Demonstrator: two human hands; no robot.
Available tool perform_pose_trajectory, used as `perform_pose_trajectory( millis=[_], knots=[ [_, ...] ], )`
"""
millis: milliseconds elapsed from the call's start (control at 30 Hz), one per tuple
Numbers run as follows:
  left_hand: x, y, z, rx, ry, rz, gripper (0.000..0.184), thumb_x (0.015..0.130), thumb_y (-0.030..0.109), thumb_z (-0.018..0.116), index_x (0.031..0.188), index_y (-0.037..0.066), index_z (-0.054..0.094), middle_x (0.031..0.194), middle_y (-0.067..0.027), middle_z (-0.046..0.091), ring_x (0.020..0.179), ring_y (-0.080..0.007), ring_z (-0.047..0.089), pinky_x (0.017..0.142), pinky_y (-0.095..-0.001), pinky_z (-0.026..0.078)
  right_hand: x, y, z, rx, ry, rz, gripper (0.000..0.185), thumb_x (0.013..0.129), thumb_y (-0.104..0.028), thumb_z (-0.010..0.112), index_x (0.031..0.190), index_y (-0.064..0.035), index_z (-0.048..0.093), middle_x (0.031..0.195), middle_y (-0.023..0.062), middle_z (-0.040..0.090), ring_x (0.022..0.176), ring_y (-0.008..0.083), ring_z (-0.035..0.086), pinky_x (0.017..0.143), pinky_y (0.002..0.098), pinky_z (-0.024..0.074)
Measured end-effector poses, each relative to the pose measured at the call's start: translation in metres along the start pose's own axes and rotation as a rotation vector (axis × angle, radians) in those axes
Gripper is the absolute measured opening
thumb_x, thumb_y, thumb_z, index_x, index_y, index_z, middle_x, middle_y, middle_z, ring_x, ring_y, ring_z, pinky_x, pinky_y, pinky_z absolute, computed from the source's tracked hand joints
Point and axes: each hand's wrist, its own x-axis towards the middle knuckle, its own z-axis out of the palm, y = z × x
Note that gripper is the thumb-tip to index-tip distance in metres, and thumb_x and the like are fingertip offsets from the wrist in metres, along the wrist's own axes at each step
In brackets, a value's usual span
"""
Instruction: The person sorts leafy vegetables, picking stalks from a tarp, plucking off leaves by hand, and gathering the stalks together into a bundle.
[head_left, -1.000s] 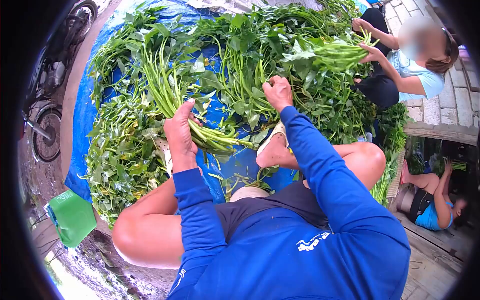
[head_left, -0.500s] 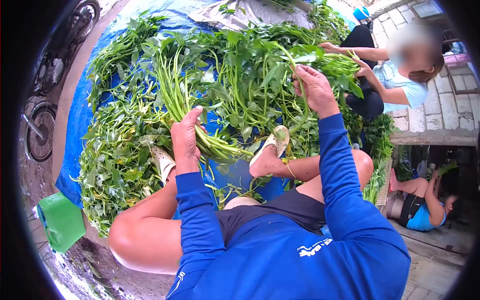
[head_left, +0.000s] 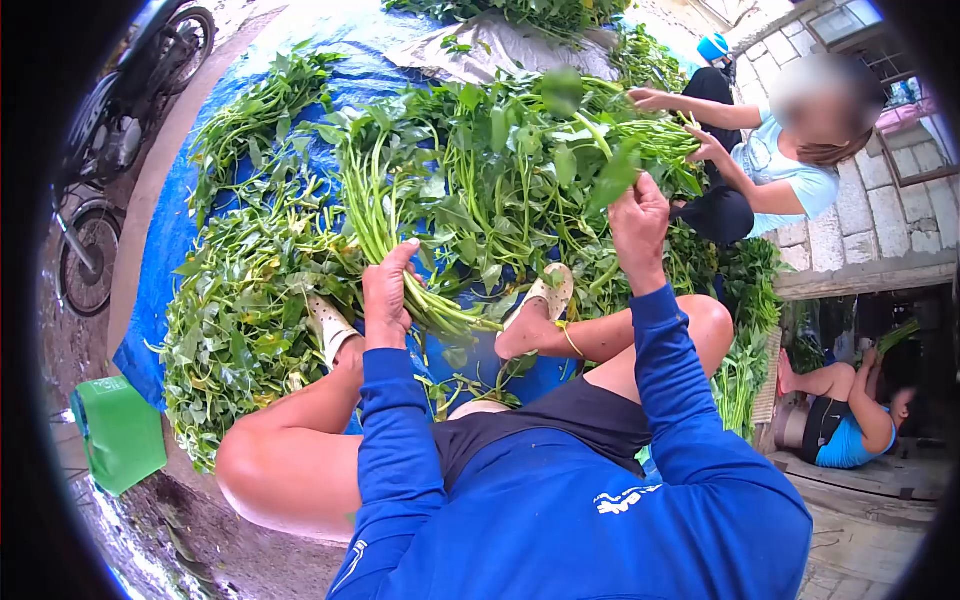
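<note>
My left hand [head_left: 388,295] is closed around a thick bunch of water spinach [head_left: 370,205]. The leafy ends of this bunch point away from me, and its cut stem ends stick out to the right below my thumb. Raised over the pile on the right, my right hand [head_left: 640,225] pinches a single water spinach stalk [head_left: 594,135], whose leaves are smeared by motion. Between my feet, loose sprigs [head_left: 470,388] lie on the blue tarp [head_left: 150,300]. A large heap of water spinach [head_left: 250,330] spreads around both feet.
At the right, a seated co-worker [head_left: 790,190] handles a bundle of greens [head_left: 650,140]. Another person [head_left: 850,420] sits farther right. A green plastic container [head_left: 120,435] stands at left by the tarp's edge, with motorcycles [head_left: 95,250] beyond. A grey cloth [head_left: 490,48] lies at the back.
My right hand has come down slightly towards me, and the stalk in it has swung, its leaves now blurred above my fingers. My left hand still grips the bunch, nearly in place.
</note>
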Motion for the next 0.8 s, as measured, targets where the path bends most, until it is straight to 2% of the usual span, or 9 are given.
perform_pose_trajectory(
  millis=[100,133,233,267,400,467,567,667,800],
  knots=[
    [0.004,-0.019,-0.011,-0.009,0.009,-0.02,0.028,0.083,0.026,0.086,0.091,0.003,0.072,0.067,-0.0023,0.06,0.056,-0.0147,0.061,0.053,-0.0303,0.052,-0.017,-0.011,0.007,0.261,-0.002,0.189,0.015,0.105,-0.01,0.064,0.113,-0.001,0.073,0.08,-0.0005,0.066,0.056,0.0053,0.049,0.05,0.0231,0.0398],
    [0.009,-0.027,-0.015,0.0,0.019,-0.031,0.028,0.082,0.026,0.086,0.09,0.003,0.072,0.067,-0.0027,0.061,0.055,-0.0149,0.061,0.053,-0.0304,0.052,-0.019,-0.009,0.006,0.317,-0.077,0.182,0.019,0.104,-0.009,0.065,0.118,-0.0005,0.074,0.088,0.0035,0.072,0.063,0.0076,0.059,0.057,0.0231,0.0474],
    [0.014,-0.046,-0.023,-0.014,0.023,-0.041,0.028,0.081,0.026,0.087,0.09,0.004,0.072,0.068,-0.0036,0.062,0.055,-0.0154,0.061,0.052,-0.031,0.051,-0.036,-0.007,0.025,0.321,-0.089,0.071,0.019,0.103,-0.008,0.065,0.118,0.0003,0.073,0.099,0.0065,0.076,0.079,0.0086,0.068,0.07,0.0233,0.0539],
    [0.017,-0.052,-0.024,-0.015,0.028,-0.051,0.028,0.081,0.025,0.087,0.09,0.003,0.072,0.068,-0.0036,0.062,0.055,-0.0155,0.061,0.052,-0.0313,0.051,-0.042,-0.003,0.027,0.338,-0.128,0.1,0.021,0.102,-0.005,0.064,0.121,-0.0005,0.073,0.107,0.0072,0.076,0.093,0.0098,0.07,0.081,0.0246,0.0559],
    [0.024,-0.071,-0.03,-0.008,0.008,-0.12,0.03,0.082,0.029,0.088,0.09,0.005,0.07,0.067,-0.0037,0.062,0.055,-0.0157,0.061,0.053,-0.0324,0.051,-0.068,0.004,0.064,0.212,-0.246,0.088,0.03,0.099,0.005,0.057,0.123,-0.0023,0.072,0.104,0.004,0.075,0.091,0.009,0.07,0.08,0.0243,0.0561],
    [0.028,-0.077,-0.032,0.007,0.0,-0.15,0.037,0.083,0.037,0.089,0.09,0.006,0.07,0.067,-0.0038,0.062,0.055,-0.0159,0.061,0.052,-0.0327,0.051,-0.087,0.024,0.094,0.055,-0.273,0.051,0.027,0.1,0.006,0.055,0.119,-0.0024,0.073,0.093,-0.0002,0.071,0.081,0.0042,0.062,0.068,0.022,0.0507],
    [0.032,-0.095,-0.037,-0.056,-0.028,-0.231,0.053,0.082,0.059,0.086,0.086,0.009,0.069,0.07,-0.0046,0.064,0.056,-0.0184,0.062,0.054,-0.0348,0.053,-0.13,0.078,0.126,-0.005,-0.427,0.267,0.016,0.101,-0.006,0.062,0.109,-0.001,0.076,0.086,-0.0022,0.069,0.074,0.004,0.058,0.065,0.0233,0.0465],
    [0.043,-0.117,-0.055,-0.127,-0.121,-0.294,0.057,0.081,0.066,0.082,0.084,0.011,0.069,0.072,-0.0033,0.065,0.067,-0.0183,0.064,0.066,-0.0346,0.054,-0.164,0.097,0.136,-0.027,-0.568,0.552,0.019,0.099,-0.015,0.066,0.104,0.0007,0.076,0.082,-0.0005,0.071,0.075,0.0062,0.06,0.069,0.0263,0.049],
    [0.043,-0.139,-0.07,-0.276,-0.15,-0.432,0.056,0.082,0.06,0.086,0.104,0.012,0.067,0.079,-0.0019,0.068,0.068,-0.0161,0.065,0.066,-0.0348,0.055,-0.181,0.125,0.133,-0.278,-0.666,0.549,0.025,0.096,-0.021,0.066,0.102,0.0018,0.075,0.083,0.0096,0.075,0.075,0.0133,0.065,0.071,0.0333,0.0523]
  ],
)
